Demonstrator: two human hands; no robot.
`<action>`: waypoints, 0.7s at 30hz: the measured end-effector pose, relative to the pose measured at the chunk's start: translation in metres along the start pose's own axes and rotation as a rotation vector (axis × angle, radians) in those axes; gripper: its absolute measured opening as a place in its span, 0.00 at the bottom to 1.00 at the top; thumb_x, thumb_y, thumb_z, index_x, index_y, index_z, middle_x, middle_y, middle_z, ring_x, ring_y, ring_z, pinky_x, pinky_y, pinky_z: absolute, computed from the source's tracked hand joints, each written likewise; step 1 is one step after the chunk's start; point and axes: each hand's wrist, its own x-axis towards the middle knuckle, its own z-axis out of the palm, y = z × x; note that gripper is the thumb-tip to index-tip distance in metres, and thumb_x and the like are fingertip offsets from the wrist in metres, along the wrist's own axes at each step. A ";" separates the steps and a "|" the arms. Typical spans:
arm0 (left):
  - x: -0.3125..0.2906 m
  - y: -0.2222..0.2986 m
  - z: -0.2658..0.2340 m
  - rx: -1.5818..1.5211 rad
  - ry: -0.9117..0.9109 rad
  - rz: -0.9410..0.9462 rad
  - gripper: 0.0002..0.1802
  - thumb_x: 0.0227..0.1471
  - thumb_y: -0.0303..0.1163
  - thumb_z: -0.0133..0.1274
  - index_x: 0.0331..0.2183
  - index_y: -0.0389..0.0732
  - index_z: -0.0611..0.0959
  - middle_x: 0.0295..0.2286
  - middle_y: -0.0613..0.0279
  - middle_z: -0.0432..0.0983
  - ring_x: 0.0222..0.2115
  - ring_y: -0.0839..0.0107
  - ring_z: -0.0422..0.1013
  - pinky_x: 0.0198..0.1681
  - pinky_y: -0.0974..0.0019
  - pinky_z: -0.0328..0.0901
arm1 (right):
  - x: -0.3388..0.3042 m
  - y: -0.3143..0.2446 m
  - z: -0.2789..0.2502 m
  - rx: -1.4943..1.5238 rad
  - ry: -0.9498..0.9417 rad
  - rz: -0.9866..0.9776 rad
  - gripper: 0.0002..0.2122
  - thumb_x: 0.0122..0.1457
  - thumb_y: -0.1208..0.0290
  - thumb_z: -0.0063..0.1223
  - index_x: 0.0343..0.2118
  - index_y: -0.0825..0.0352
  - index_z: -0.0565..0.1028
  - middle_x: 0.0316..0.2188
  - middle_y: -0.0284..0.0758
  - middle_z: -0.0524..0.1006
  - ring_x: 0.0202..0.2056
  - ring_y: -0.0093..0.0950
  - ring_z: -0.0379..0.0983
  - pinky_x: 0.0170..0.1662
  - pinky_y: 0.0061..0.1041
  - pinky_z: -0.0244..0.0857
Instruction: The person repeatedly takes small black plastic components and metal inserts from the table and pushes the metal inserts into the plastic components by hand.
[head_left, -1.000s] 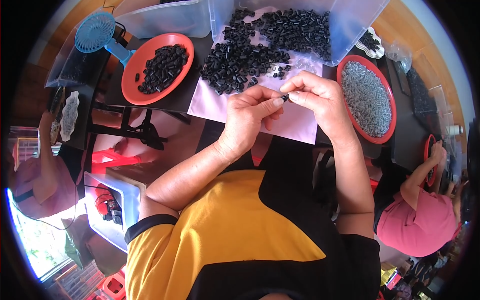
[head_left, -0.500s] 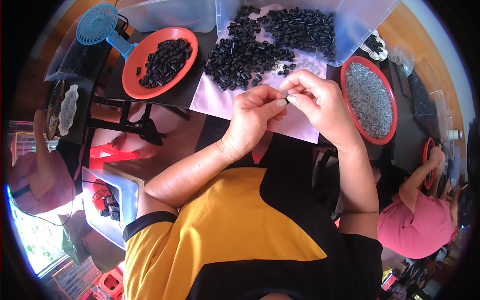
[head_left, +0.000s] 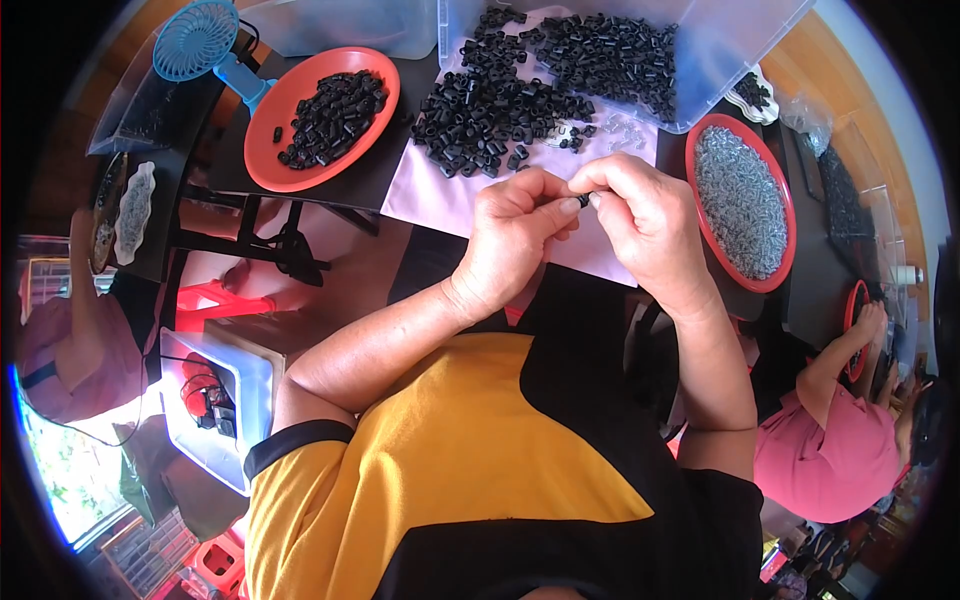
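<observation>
Between the fingertips of my two hands sits a small black plastic part (head_left: 583, 200), mostly covered by the fingers. My left hand (head_left: 515, 225) pinches it from the left, thumb against forefinger. From the other side my right hand (head_left: 650, 215) closes thumb and forefinger on the same part. Both hands are above the near part of a pale pink cloth (head_left: 425, 195). Just beyond them lies a heap of small black plastic parts (head_left: 480, 120). A few small clear plastic pieces (head_left: 625, 130) lie to the right of that heap.
A red-orange plate (head_left: 265, 165) of black parts stands left, beside a blue fan (head_left: 196, 42). Right is a red tray (head_left: 790, 235) of clear pieces. A clear bin (head_left: 690, 60) lies tipped behind the heap. People sit at both sides, one in a pink shirt (head_left: 835, 450).
My hands have shifted slightly to the right, and my right fingers have curled closer around the small black part. Both hands still pinch it.
</observation>
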 end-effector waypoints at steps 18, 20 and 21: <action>-0.003 -0.003 0.012 0.052 0.139 0.144 0.01 0.54 0.18 0.55 0.30 0.31 0.80 0.24 0.64 0.77 0.25 0.79 0.71 0.28 0.74 0.67 | -0.010 -0.008 0.024 -0.442 0.109 -0.225 0.13 0.44 0.87 0.53 0.33 0.65 0.74 0.27 0.35 0.76 0.30 0.36 0.74 0.35 0.35 0.65; -0.005 -0.002 0.014 0.017 0.175 0.131 0.02 0.55 0.19 0.54 0.30 0.31 0.80 0.23 0.63 0.77 0.23 0.79 0.71 0.26 0.74 0.67 | -0.012 -0.005 0.032 -0.501 0.166 -0.274 0.11 0.44 0.81 0.55 0.33 0.65 0.73 0.25 0.33 0.72 0.29 0.35 0.71 0.33 0.34 0.62; -0.006 -0.001 0.014 0.027 0.178 0.149 0.03 0.55 0.19 0.53 0.30 0.31 0.80 0.23 0.63 0.77 0.23 0.79 0.71 0.25 0.74 0.67 | -0.012 -0.002 0.036 -0.530 0.213 -0.314 0.11 0.43 0.77 0.55 0.32 0.63 0.71 0.23 0.31 0.69 0.27 0.32 0.68 0.32 0.34 0.60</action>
